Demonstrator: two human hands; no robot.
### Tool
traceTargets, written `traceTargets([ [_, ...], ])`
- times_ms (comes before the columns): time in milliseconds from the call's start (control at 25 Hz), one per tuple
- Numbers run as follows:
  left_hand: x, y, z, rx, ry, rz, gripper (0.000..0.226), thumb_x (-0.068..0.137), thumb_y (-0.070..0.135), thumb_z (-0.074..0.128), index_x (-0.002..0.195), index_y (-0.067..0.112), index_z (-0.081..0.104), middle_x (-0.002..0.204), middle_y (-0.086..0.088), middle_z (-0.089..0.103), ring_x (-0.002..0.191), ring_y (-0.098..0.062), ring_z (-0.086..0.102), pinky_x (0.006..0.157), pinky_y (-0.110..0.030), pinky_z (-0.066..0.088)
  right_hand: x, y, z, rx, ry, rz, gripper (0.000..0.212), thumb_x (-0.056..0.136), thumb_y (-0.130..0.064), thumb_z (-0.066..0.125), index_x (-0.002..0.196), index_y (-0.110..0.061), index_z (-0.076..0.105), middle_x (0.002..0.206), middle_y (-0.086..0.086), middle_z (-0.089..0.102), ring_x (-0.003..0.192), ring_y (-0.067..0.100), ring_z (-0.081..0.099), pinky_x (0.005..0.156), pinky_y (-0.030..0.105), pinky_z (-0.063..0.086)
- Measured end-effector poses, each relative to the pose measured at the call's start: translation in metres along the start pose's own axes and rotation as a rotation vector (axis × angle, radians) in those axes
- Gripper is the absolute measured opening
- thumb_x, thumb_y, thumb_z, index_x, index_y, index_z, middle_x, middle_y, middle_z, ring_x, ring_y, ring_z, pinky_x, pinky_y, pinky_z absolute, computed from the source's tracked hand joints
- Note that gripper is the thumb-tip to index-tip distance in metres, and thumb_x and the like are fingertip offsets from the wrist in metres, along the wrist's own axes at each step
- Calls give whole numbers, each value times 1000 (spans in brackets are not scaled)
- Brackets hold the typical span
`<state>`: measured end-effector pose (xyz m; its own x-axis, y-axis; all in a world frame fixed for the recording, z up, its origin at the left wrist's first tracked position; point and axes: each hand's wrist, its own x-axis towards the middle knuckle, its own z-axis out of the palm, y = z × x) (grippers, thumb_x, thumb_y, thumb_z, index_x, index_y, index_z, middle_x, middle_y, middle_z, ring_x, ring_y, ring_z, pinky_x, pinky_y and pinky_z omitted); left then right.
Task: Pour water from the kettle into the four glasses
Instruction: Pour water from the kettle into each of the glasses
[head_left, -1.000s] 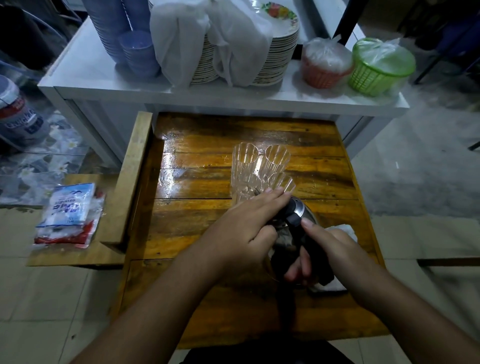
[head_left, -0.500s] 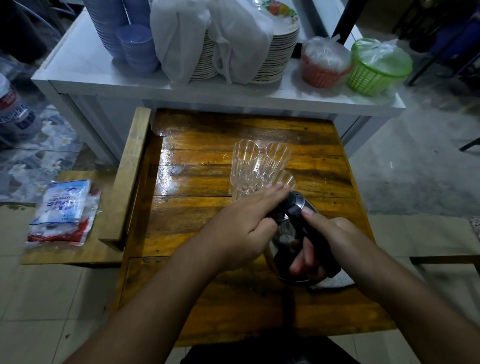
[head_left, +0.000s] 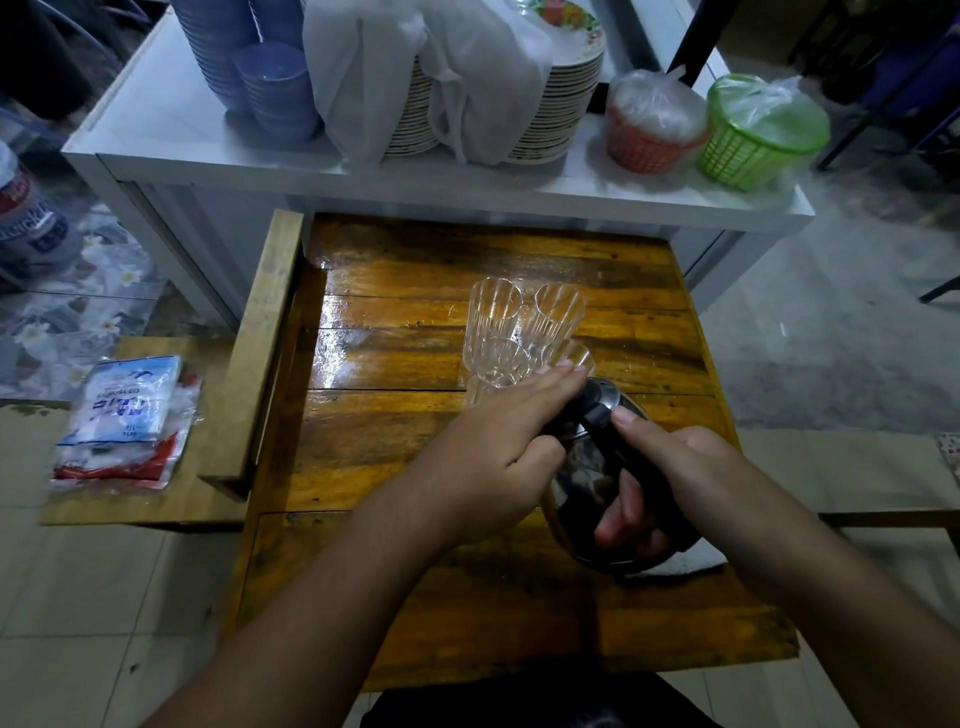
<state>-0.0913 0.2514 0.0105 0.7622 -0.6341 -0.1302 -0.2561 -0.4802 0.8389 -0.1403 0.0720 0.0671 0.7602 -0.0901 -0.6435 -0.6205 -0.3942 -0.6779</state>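
Observation:
A steel kettle (head_left: 582, 480) with a black lid and handle sits on the wooden table (head_left: 395, 447), near its right side. My right hand (head_left: 660, 478) is wrapped around the black handle, thumb on top. My left hand (head_left: 498, 447) lies flat over the kettle's lid, fingers stretched toward the glasses. Several clear ribbed glasses (head_left: 493, 312) stand bunched together just beyond the kettle; the near ones are partly hidden behind my left fingers. They look empty.
A white cloth (head_left: 691, 561) peeks out under the kettle. Behind the table a white counter (head_left: 171, 135) carries stacked blue bowls, covered plates (head_left: 561, 104), an orange basket (head_left: 649, 140) and a green basket (head_left: 748, 150). A wooden bench (head_left: 265, 332) and a plastic packet (head_left: 124, 415) lie left.
Both hands have stayed on the kettle. The kettle and hands have edged slightly nearer to me and the view has drifted a little; the glasses have not moved.

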Motion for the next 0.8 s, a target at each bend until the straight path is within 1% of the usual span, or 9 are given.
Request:
traceTargets([
  [80, 0, 0, 1, -19, 6, 0, 67, 92, 26, 36, 158, 30, 22, 165, 12, 19, 148, 6, 11, 115, -14, 10, -1, -1, 0, -8, 4, 5, 75, 99, -55, 40, 51, -5, 65, 71, 15, 80, 52, 18, 69, 59, 29, 52],
  [200, -1, 0, 2, -50, 24, 1, 68, 91, 26, 36, 158, 30, 23, 165, 12, 20, 149, 4, 12, 120, -23, 14, -3, -3, 0, -21, 8, 4, 74, 99, -54, 40, 52, -4, 65, 70, 14, 80, 48, 13, 68, 56, 25, 50],
  [280, -1, 0, 2, -66, 29, 4, 68, 91, 25, 36, 158, 30, 23, 165, 12, 20, 150, 4, 12, 121, -26, 16, -3, -5, 0, -27, 14, -1, 73, 99, -54, 40, 51, -5, 65, 70, 13, 80, 47, 13, 67, 55, 24, 50],
  [600, -3, 2, 2, -95, 39, 5, 68, 91, 24, 36, 157, 31, 23, 165, 13, 19, 149, 7, 10, 118, -19, 13, -5, -8, 0, -57, 41, -8, 74, 98, -56, 41, 48, -7, 65, 69, 13, 80, 49, 18, 68, 60, 29, 55],
  [720, -3, 2, 3, -105, 37, 12, 68, 91, 24, 36, 158, 30, 23, 165, 13, 19, 149, 7, 11, 120, -21, 14, -6, -8, -1, -64, 46, 2, 74, 96, -57, 42, 49, -7, 66, 70, 12, 80, 54, 24, 69, 64, 32, 57],
  [800, -3, 3, 3, -103, 35, 12, 68, 91, 24, 36, 158, 30, 23, 165, 13, 19, 149, 7, 11, 119, -20, 13, -7, -8, -2, -72, 47, 3, 73, 96, -57, 42, 51, -6, 67, 70, 13, 80, 56, 27, 69, 66, 34, 57],
])
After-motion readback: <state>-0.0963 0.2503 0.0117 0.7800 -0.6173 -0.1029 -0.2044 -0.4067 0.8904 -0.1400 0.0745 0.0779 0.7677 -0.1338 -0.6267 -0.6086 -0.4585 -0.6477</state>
